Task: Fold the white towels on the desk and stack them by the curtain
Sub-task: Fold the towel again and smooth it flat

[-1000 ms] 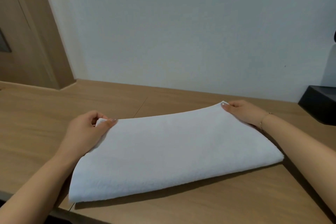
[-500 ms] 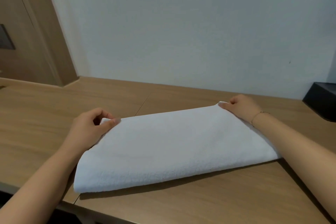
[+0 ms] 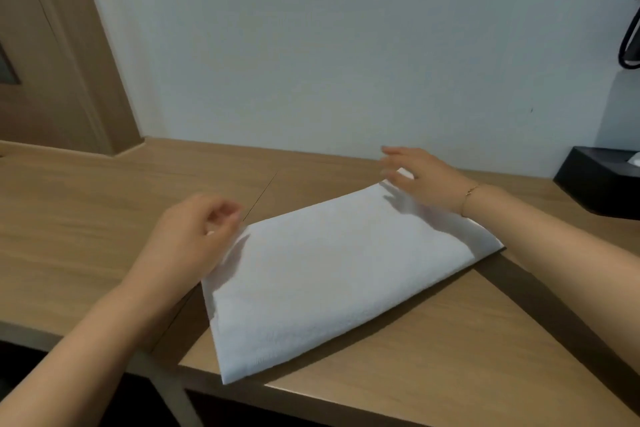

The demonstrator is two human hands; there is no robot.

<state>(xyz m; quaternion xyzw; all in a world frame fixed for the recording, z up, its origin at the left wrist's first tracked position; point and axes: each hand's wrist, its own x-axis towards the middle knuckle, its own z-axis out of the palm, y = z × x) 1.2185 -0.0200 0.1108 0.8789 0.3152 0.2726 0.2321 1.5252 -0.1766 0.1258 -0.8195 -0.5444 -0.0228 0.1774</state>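
— On the wooden desk (image 3: 433, 357), near the front edge: white towel (image 3: 339, 274) lying folded flat, slanting from near left to far right.

— Hands?

— Left hand (image 3: 194, 239) hovering at the near-left corner, fingers loosely curled, gripping nothing. Right hand (image 3: 426, 177) spreading straight fingers above the far-right corner — blurred, contact impossible to confirm.

— Step?

— Judging one fold as finished. Likely needing another fold across, or carrying to the curtain, not in view.

— Surroundings?

— Black box (image 3: 602, 180) sitting at far right.
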